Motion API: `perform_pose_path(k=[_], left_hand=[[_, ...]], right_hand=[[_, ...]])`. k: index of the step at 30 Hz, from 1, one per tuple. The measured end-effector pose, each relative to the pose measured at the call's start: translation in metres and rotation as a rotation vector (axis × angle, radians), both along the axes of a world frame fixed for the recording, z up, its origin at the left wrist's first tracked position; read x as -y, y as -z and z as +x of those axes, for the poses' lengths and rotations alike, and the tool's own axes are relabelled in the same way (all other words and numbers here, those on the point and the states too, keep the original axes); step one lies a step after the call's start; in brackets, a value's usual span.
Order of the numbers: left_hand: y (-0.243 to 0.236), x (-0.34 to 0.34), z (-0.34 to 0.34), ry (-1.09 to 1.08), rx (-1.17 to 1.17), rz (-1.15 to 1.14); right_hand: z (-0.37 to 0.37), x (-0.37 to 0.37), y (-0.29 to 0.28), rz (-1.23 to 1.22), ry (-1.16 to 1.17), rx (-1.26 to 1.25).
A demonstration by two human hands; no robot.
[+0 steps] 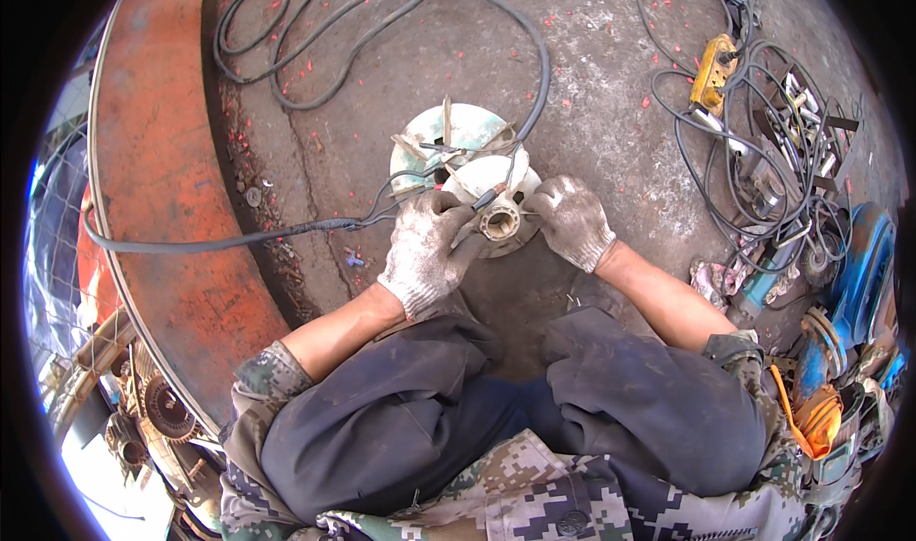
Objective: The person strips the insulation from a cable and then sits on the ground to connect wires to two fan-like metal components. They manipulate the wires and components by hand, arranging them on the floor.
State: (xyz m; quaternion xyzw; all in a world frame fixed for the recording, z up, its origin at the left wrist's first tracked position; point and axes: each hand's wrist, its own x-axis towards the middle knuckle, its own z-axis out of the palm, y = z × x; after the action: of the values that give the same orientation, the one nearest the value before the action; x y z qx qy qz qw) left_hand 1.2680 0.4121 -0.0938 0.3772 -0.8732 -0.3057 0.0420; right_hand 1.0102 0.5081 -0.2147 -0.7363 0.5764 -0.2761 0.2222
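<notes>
A white metal impeller-like part (487, 174) with vanes and a round hub (499, 222) lies between my gloved hands, overlapping a pale green vaned disc (420, 126) behind it. My left hand (429, 245) has its fingers curled at the part's left edge. My right hand (572, 221) pinches its right edge beside the hub; both fingertips are partly hidden. A dark cable lug (489, 197) rests across the white part just above the hub, with thin wires running over both discs.
An orange steel beam (153, 112) curves along the left, with rusty machine parts (167, 407) beyond. Thick cable (339, 83) loops over the floor. At right are a yellow power strip (711, 73), tangled cords, a teal angle grinder (763, 283), blue metal parts (859, 255) and orange cloth (816, 417).
</notes>
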Motion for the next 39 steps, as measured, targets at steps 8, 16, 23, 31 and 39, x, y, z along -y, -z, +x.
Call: perform_pose_path(k=[8, 16, 23, 31, 39], left_hand=[[0.015, -0.002, 0.009, -0.025, -0.051, 0.027], [0.010, 0.028, 0.012, -0.046, -0.244, -0.033], [0.028, 0.082, 0.019, -0.168, 0.154, 0.058], [0.031, 0.104, 0.015, -0.078, 0.258, 0.179], [0.021, 0.081, 0.010, -0.376, -0.186, 0.485]], right_hand=[[-0.004, 0.005, -0.006, 0.064, -0.052, 0.028], [-0.020, 0.014, -0.019, 0.060, -0.116, 0.187], [-0.020, 0.022, -0.023, 0.080, -0.162, 0.118], [-0.019, 0.019, -0.012, 0.134, -0.175, -0.041], [-0.015, 0.022, -0.024, 0.128, -0.241, -0.185]])
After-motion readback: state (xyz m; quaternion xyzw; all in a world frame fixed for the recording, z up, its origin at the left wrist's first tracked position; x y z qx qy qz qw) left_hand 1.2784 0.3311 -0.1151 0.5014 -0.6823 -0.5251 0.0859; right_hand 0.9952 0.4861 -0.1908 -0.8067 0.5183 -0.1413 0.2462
